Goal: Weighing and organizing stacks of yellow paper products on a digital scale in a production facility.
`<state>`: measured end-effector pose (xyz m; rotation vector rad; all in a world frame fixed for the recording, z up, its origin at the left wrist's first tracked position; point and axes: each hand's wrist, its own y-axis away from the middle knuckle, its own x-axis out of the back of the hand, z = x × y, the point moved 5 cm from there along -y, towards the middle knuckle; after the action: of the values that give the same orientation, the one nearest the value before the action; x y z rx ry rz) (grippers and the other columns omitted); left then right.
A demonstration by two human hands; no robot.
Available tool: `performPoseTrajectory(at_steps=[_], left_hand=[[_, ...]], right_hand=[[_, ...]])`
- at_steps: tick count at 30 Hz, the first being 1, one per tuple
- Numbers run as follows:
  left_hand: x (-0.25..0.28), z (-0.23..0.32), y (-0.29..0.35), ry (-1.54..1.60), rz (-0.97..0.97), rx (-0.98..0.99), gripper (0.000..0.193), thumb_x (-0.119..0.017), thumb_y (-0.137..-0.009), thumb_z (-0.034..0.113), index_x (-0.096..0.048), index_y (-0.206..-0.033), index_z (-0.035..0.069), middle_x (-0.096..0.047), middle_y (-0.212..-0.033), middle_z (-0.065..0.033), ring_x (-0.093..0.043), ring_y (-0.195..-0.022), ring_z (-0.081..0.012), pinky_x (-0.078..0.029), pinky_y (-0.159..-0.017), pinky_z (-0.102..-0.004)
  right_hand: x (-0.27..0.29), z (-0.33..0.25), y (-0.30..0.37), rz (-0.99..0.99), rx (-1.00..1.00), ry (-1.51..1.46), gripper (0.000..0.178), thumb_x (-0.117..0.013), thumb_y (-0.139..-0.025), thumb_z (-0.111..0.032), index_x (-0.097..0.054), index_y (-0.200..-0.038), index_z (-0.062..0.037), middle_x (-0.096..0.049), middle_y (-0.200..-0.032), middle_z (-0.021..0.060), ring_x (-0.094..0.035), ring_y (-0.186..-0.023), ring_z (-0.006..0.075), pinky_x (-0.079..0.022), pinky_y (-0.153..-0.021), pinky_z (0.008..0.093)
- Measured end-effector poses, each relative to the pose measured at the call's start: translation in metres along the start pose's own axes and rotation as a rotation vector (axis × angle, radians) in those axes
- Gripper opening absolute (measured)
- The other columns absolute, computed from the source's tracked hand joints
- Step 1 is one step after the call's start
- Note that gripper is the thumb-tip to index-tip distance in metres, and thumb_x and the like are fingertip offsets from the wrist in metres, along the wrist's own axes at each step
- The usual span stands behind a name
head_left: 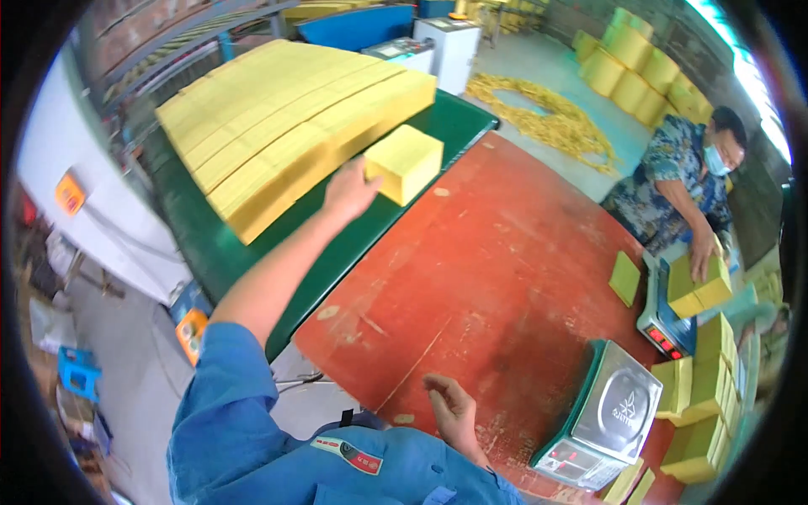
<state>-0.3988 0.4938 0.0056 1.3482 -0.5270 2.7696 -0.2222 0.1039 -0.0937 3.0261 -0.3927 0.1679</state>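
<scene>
one boxy yellow paper-like block (407, 162), upper centre, lies right of the left hand (353, 188) gripping it; empty right hand (454, 412), lower centre, loosely curled.

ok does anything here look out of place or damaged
Yes: a loose yellow heap lies strewn across the floor beyond the red table, unlike the neat yellow stack. The table also looks scuffed, with pale worn patches.

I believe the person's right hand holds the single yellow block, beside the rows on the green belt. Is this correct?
Not the right hand: in the head view, the left hand holds the yellow block, beside the rows on the green belt.
</scene>
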Motion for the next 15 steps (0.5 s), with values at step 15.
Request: performPoseTrajectory(at_steps=[15], left_hand=[[-0.113,-0.062,-0.138,0.761,-0.797,0.271,0.051,-0.072,-0.087,0.024,-0.055,-0.131,0.004,-0.066,-0.119,-0.0091,-0.064,-0.107,-0.0212,-0.051,-0.092,-0.0387]], right_hand=[[0.008,0.019,0.025,0.22,-0.314,-0.14,0.026,-0.058,-0.096,-0.011,-0.064,-0.12,-0.0024,-0.069,-0.109,0.0091,-0.064,-0.102,0.0156,-0.051,-0.089,0.0311]])
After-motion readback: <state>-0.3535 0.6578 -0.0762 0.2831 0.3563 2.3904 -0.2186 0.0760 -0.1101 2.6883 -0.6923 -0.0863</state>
